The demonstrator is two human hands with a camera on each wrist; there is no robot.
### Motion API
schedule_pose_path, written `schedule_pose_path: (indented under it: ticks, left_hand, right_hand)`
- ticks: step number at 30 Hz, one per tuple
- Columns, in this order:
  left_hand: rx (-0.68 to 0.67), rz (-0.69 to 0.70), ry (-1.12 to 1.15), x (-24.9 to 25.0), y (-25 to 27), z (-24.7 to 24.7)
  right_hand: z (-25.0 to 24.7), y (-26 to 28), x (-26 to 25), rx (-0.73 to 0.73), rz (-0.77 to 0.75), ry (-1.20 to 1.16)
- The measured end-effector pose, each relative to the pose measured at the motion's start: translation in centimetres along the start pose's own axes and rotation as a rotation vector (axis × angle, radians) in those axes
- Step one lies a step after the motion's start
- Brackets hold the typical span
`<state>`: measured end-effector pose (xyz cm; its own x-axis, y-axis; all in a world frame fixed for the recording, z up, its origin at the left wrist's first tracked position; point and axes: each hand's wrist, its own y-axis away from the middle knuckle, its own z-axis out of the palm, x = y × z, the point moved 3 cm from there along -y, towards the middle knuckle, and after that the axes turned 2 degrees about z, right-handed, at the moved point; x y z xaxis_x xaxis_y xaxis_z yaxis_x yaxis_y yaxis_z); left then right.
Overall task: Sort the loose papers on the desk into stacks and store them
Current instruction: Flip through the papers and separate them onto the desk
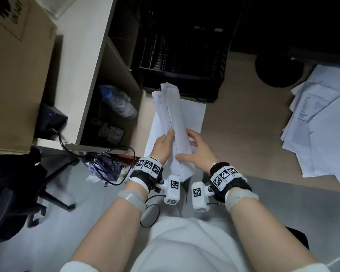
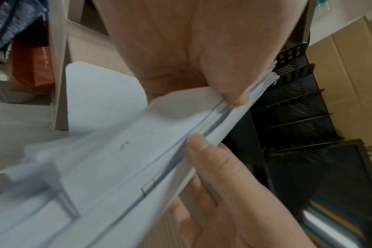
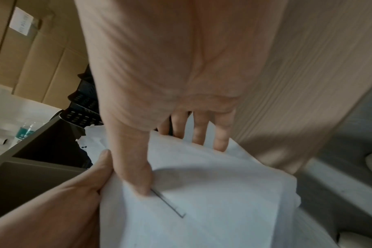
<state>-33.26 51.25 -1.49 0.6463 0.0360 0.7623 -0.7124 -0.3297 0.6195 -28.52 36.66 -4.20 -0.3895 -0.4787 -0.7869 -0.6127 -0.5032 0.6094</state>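
Your left hand (image 1: 164,142) and right hand (image 1: 197,148) both grip the paper bundle (image 1: 172,122) mid-frame, above the wood-grain desk (image 1: 243,107); loose sheets (image 1: 320,122) lie right, a black crate (image 1: 183,55) up top.

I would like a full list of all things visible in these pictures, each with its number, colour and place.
bundle of white paper sheets: one, white, held up between both hands above the desk
flat white sheet: one, white, on the desk under the bundle
loose pile of white papers: one pile, white, desk's right side
black plastic slotted tray rack: one, black, behind the bundle
clear plastic water bottle: one, clear with blue cap, in the shelf compartment
brown cardboard box: one, brown, far left
black office chair: one, black, lower left
left hand: grips the bundle's left edge
right hand: fingers spread, holds the bundle's right side
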Motion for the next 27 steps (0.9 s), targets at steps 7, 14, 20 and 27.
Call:
schedule_pose_path:
  ticks: [7, 14, 20, 27]
  left_hand:
    - [-0.051, 0.001, -0.019, -0.7, -0.2, 1.6]
    - [-0.069, -0.038, 0.064, -0.2, 0.2, 2.5]
    - [0.129, -0.122, 0.069, -1.2, -0.3, 1.5]
    - [0.149, -0.100, 0.085, -3.1, -1.2, 1.1]
  right_hand:
    - [-0.9, 0.9, 1.4, 0.049, 0.046, -0.166]
    - [-1.8, 1.7, 1.5, 0.129, 0.084, -0.174]
    - [-4.7, 1.8, 2.4, 0.308, 0.139, -0.135]
    - [-7.0, 1.8, 4.0, 0.485, 0.198, -0.031]
